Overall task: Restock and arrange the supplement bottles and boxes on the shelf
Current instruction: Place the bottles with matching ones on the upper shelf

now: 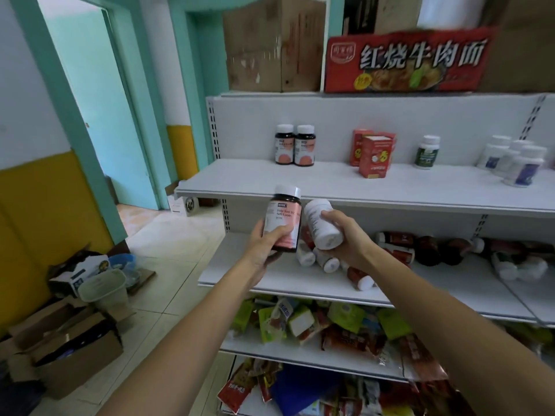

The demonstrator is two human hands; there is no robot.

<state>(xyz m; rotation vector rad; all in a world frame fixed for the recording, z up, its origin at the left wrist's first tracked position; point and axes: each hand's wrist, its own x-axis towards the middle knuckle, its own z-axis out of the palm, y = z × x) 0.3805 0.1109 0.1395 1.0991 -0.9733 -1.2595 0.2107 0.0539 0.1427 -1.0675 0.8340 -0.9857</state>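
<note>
My left hand (265, 246) grips a dark bottle with a pink label and white cap (283, 219), held upright in front of the upper shelf's edge. My right hand (345, 238) holds a white bottle (321, 223) tilted, its base toward me. On the upper shelf (330, 181) stand two matching dark bottles (295, 145), two red boxes (374, 154), a green-labelled white bottle (427, 152) and a few white bottles (516, 163). On the middle shelf (270, 279) several bottles (420, 250) lie jumbled on their sides.
Cardboard boxes (273, 43) and a red noodle carton (405, 61) sit on top of the shelving. Snack packets (315, 322) fill the lower shelves. On the floor at left are open cardboard boxes (69, 349), a waste bin (105, 291) and a doorway (99, 115).
</note>
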